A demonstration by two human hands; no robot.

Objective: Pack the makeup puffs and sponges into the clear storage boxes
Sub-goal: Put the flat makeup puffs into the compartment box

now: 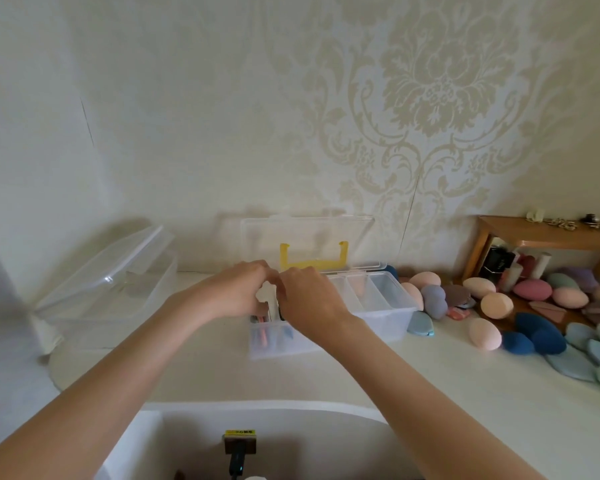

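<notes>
A clear divided storage box stands in the middle of the counter, its lid with a yellow handle propped open against the wall. My left hand and my right hand meet over its left compartments. Their curled fingers pinch flat puffs, one white and one dark, which stand on edge in a compartment. Orange and blue puffs show through the front wall below. The right compartments look mostly bare. A pile of loose sponges and puffs in peach, pink, navy, purple and pale green lies to the right.
A second clear box with its lid ajar sits at the left. A wooden shelf with small bottles under it stands at the far right. A white sink with a dark faucet lies directly below my arms.
</notes>
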